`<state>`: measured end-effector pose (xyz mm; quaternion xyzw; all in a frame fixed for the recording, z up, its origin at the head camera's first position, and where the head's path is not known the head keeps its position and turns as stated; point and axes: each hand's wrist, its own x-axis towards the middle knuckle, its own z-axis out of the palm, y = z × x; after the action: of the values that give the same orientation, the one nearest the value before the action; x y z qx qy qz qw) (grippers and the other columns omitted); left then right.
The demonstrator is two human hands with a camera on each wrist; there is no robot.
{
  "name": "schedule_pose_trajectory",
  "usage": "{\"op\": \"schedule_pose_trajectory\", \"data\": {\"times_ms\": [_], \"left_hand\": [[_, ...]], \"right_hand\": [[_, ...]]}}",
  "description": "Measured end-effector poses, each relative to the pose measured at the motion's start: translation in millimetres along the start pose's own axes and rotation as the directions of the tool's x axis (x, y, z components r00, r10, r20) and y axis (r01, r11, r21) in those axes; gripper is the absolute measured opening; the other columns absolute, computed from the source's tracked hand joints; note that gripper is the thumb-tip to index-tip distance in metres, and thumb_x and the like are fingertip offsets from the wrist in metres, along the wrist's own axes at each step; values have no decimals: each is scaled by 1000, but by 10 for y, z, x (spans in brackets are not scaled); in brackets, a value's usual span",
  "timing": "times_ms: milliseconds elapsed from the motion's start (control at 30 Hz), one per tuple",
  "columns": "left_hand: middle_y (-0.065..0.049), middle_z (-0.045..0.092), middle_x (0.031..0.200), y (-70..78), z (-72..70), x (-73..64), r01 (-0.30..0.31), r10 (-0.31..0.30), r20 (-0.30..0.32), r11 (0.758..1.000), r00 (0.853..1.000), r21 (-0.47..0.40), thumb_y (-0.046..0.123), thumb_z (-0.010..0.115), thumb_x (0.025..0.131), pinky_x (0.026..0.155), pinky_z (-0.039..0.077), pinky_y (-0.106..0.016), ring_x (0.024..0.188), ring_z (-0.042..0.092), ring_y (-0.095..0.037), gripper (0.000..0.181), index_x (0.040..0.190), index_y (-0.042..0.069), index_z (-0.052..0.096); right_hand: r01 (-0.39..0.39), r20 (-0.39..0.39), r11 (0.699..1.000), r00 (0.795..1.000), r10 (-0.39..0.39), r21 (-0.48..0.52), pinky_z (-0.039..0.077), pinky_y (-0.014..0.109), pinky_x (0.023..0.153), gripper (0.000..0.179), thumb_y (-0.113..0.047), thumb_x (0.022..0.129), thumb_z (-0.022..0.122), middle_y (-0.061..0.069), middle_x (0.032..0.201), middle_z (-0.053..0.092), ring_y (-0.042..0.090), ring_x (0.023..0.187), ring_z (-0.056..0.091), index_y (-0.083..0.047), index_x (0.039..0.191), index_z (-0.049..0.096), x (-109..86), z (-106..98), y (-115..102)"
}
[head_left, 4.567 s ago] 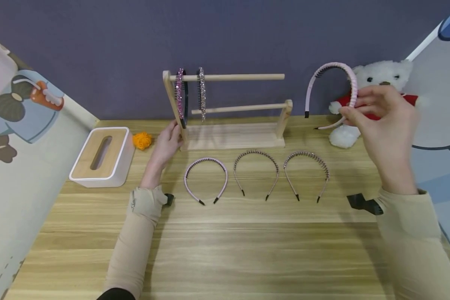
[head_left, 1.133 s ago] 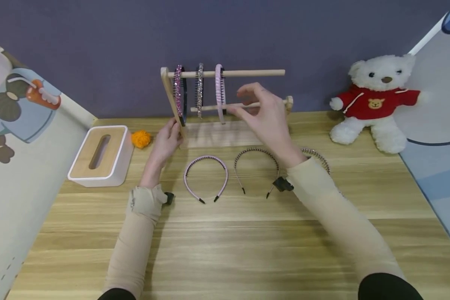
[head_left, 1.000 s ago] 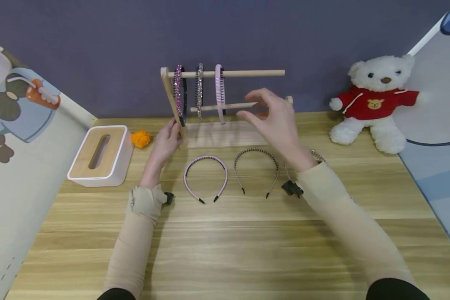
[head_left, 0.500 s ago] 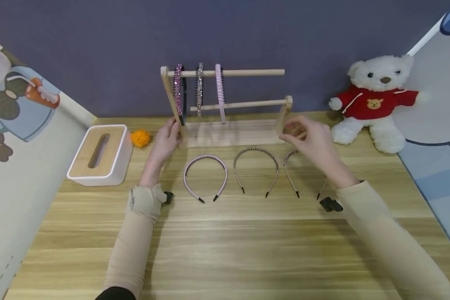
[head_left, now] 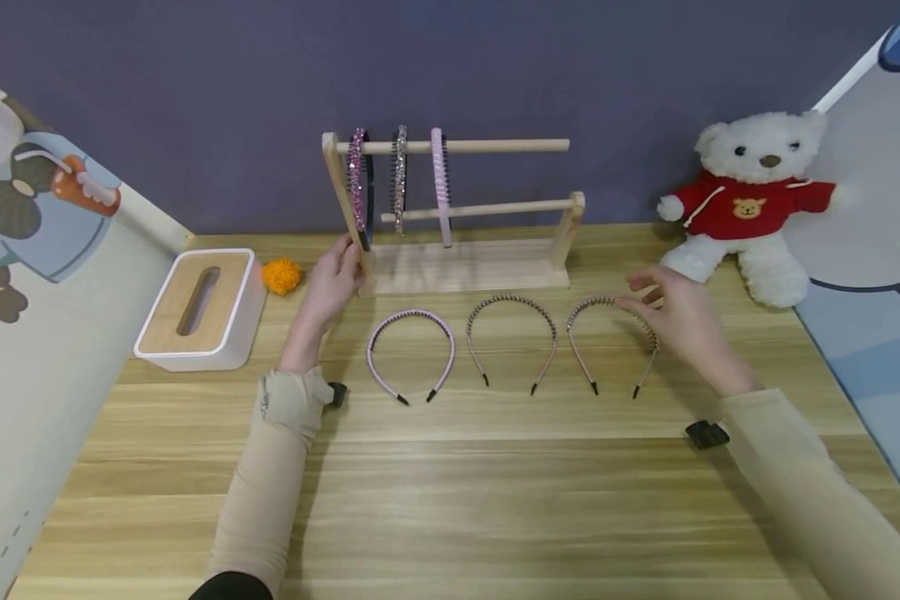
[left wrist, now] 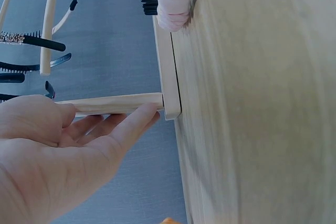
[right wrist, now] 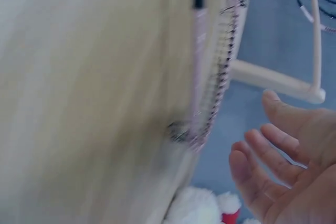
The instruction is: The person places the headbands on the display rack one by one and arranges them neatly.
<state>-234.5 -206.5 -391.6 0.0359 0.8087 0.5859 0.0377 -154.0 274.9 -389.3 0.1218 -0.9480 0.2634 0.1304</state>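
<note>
My left hand [head_left: 330,283] holds the foot of the left post of a wooden headband rack [head_left: 487,265]; the left wrist view shows its fingers along the post [left wrist: 118,103]. On the top bar hang a magenta jewelled headband [head_left: 356,183], a silver sparkly one [head_left: 400,183] and a pale pink wrapped one [head_left: 440,179]. My right hand [head_left: 678,325] hovers at the right beaded headband [head_left: 581,321], fingers apart and nothing between them. Left of that lie a middle beaded headband [head_left: 512,298] and a plain pink headband [head_left: 412,314], all flat on the table.
A white tissue box [head_left: 198,308] with a wooden lid and an orange yarn ball [head_left: 281,276] stand left of the rack. A white teddy bear [head_left: 750,204] in a red top sits at the back right. Behind rises a dark blue wall [head_left: 450,67].
The pale pink headband went from my right hand onto the rack's top bar. My right hand then let go and moved right and down to the right beaded headband. The left hand stayed put.
</note>
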Motion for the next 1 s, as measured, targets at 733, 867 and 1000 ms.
{"op": "schedule_pose_trajectory", "data": {"times_ms": [733, 867, 1000], "left_hand": [[-33, 50, 154, -15, 10, 23, -17, 17, -5, 1000, 1000, -10, 22, 35, 119, 116, 49, -48, 141, 52, -45, 51, 165, -1, 35], [-33, 50, 154, -5, 13, 15, -16, 16, -2, 1000, 1000, -2, 22, 35, 119, 116, 49, -50, 141, 52, -45, 51, 164, -1, 36], [-33, 49, 155, 13, 16, -3, -11, 11, -1, 1000, 1000, -6, 22, 35, 119, 117, 49, -50, 141, 52, -45, 51, 165, -1, 35]], "right_hand": [[-38, 118, 999, 992, 43, -38, 61, 52, 69, 26, 1, 90, 85, 25, 94, 74, 44, 81, 75, 11, 110, 72, -167, 13, 360], [-43, 129, 998, 990, 50, -53, 61, 51, 68, 23, 1, 91, 84, 24, 93, 74, 43, 81, 74, 12, 109, 73, -161, 16, 360], [-58, 143, 996, 988, 67, -67, 60, 49, 66, 21, 0, 92, 83, 24, 93, 75, 41, 80, 74, 11, 108, 75, -161, 7, 350]]}}
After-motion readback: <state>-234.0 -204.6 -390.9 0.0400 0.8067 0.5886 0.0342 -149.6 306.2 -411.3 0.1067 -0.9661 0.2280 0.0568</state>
